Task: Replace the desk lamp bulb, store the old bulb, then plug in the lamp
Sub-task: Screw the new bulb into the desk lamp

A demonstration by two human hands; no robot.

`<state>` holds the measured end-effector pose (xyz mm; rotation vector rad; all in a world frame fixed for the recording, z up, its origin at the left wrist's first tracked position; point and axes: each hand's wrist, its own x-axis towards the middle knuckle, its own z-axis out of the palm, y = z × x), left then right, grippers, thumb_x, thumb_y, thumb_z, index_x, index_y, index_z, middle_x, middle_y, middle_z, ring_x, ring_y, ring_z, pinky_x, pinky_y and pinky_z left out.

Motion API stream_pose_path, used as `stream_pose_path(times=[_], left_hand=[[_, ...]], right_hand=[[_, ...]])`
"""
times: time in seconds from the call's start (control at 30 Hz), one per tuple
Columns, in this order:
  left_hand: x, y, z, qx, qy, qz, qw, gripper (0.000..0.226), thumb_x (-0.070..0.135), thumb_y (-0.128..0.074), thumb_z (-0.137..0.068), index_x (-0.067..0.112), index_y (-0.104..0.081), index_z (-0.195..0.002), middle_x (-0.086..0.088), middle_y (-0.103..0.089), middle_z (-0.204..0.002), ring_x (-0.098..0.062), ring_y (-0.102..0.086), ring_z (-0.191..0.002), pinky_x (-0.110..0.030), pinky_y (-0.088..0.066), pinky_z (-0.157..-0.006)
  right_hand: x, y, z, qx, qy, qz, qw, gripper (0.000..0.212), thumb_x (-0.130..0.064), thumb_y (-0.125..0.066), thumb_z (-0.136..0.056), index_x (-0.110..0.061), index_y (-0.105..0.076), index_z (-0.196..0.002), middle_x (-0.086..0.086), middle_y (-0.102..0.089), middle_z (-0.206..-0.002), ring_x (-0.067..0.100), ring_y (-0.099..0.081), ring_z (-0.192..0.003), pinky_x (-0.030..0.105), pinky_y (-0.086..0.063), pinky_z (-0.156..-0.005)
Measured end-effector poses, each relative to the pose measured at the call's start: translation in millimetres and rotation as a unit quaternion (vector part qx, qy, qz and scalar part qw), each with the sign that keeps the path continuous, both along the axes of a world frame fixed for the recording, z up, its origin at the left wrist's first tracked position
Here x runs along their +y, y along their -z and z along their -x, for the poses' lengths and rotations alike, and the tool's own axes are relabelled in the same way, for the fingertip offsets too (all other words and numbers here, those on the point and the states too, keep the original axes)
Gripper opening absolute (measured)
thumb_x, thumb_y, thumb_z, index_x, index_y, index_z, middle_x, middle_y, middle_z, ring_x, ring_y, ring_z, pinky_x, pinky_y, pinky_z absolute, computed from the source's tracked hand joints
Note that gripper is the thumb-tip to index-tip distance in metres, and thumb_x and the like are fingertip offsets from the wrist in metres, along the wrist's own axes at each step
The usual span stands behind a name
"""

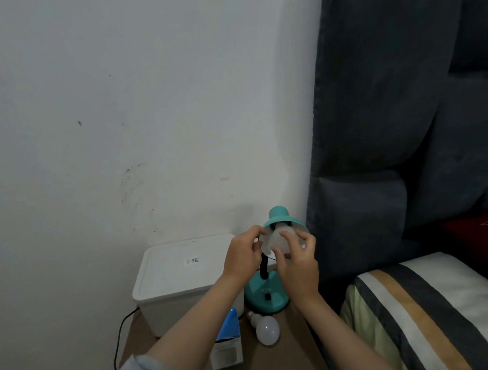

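Observation:
A teal desk lamp (266,295) stands on a small brown table (289,350) against the wall. Its shade (277,217) tilts toward me. A white bulb (280,240) sits in the socket inside the shade. My right hand (296,262) wraps its fingers around that bulb. My left hand (241,255) grips the left rim of the shade. A second white bulb (266,329) lies loose on the table in front of the lamp base. A blue and white bulb box (227,342) stands beside it, partly behind my left forearm.
A white lidded plastic box (177,277) fills the table's left back. A black cord (119,335) hangs down the table's left side. A dark grey padded headboard (389,150) and a striped pillow (424,311) lie close on the right.

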<state>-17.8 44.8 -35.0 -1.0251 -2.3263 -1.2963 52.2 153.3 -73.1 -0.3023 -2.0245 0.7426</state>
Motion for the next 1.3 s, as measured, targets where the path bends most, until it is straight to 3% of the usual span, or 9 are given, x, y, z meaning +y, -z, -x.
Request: stream_pose_path(times=[0.23,0.43,0.6,0.73,0.83,0.97,1.07,1.2,1.3], left_hand=[[-2.7,-1.8,0.3,-0.003,0.004,0.005,1.0,0.024,-0.003,-0.053,-0.083,0.016,-0.06,-0.096,-0.012,-0.068,-0.082,-0.023,-0.056,-0.054,-0.034,-0.048,-0.061],[-3.3,-1.2,0.1,0.004,0.002,0.004,1.0,0.023,-0.003,-0.054,-0.083,0.015,-0.06,-0.096,-0.009,-0.068,-0.085,-0.022,-0.058,-0.06,-0.038,-0.051,-0.064],[-1.8,0.6,0.1,0.008,0.006,0.002,1.0,0.024,-0.003,-0.054,-0.082,0.016,-0.06,-0.097,-0.01,-0.069,-0.086,-0.022,-0.061,-0.061,-0.039,-0.053,-0.066],[-2.9,0.3,1.2,0.003,0.001,0.002,1.0,0.025,-0.003,-0.053,-0.082,0.016,-0.06,-0.097,-0.012,-0.067,-0.083,-0.024,-0.062,-0.065,-0.04,-0.052,-0.067],[-3.4,-0.6,-0.3,0.003,0.005,0.002,1.0,0.024,-0.003,-0.053,-0.083,0.015,-0.06,-0.097,-0.011,-0.067,-0.081,-0.024,-0.062,-0.066,-0.04,-0.052,-0.068],[-4.2,-0.4,-1.4,0.0,0.01,0.002,1.0,0.025,-0.002,-0.054,-0.083,0.017,-0.06,-0.098,-0.012,-0.067,-0.081,-0.023,-0.06,-0.062,-0.04,-0.052,-0.067],[-5.3,-0.5,-0.5,-0.002,0.012,0.002,1.0,0.026,-0.003,-0.053,-0.083,0.017,-0.06,-0.099,-0.014,-0.067,-0.081,-0.025,-0.06,-0.062,-0.04,-0.052,-0.066],[-5.6,1.0,-0.6,-0.001,0.014,0.003,1.0,0.026,-0.002,-0.053,-0.083,0.018,-0.059,-0.099,-0.015,-0.067,-0.082,-0.028,-0.062,-0.07,-0.042,-0.052,-0.068],[-5.4,1.1,-0.6,-0.001,0.014,0.001,1.0,0.026,-0.003,-0.053,-0.083,0.017,-0.06,-0.098,-0.014,-0.067,-0.081,-0.027,-0.063,-0.072,-0.042,-0.052,-0.069]], right_hand=[[-6.1,1.8,4.7,0.046,-0.016,0.039,0.998,0.043,-0.004,-0.068,-0.081,-0.013,-0.054,-0.121,0.013,-0.04,-0.123,0.018,-0.055,-0.096,0.016,-0.05,-0.077],[-6.7,-10.8,3.9,0.036,0.048,0.168,0.984,0.052,-0.038,-0.073,-0.078,-0.008,-0.047,-0.112,0.012,-0.052,-0.109,0.024,-0.057,-0.091,0.033,-0.053,-0.071],[-18.4,0.0,8.4,0.076,0.023,0.108,0.991,0.045,-0.008,-0.064,-0.082,-0.014,-0.048,-0.124,0.013,-0.037,-0.123,0.024,-0.055,-0.099,0.032,-0.055,-0.081],[-19.0,-3.2,6.0,0.073,0.042,0.195,0.977,0.042,-0.019,-0.066,-0.084,-0.013,-0.048,-0.121,0.013,-0.048,-0.115,0.026,-0.058,-0.094,0.031,-0.052,-0.073],[-17.8,-9.7,3.5,0.068,0.064,0.256,0.962,0.044,-0.032,-0.067,-0.083,-0.009,-0.045,-0.114,0.013,-0.052,-0.109,0.022,-0.056,-0.089,0.018,-0.042,-0.063],[-21.6,-2.8,4.2,0.098,0.063,0.169,0.979,0.035,-0.016,-0.066,-0.085,-0.011,-0.054,-0.118,0.014,-0.039,-0.116,0.015,-0.049,-0.089,0.014,-0.044,-0.07],[-22.1,4.9,5.7,0.086,0.041,0.155,0.983,0.043,-0.007,-0.067,-0.081,-0.012,-0.054,-0.121,0.013,-0.039,-0.118,0.015,-0.052,-0.09,0.015,-0.047,-0.074],[-21.1,-1.9,3.7,0.064,0.047,0.268,0.96,0.046,-0.033,-0.075,-0.076,-0.011,-0.047,-0.105,0.009,-0.054,-0.101,0.021,-0.057,-0.083,0.012,-0.039,-0.059],[-22.8,-4.4,6.5,0.084,0.054,0.254,0.962,0.047,-0.031,-0.076,-0.076,-0.009,-0.047,-0.106,0.009,-0.047,-0.105,0.016,-0.052,-0.082,0.009,-0.043,-0.057]])
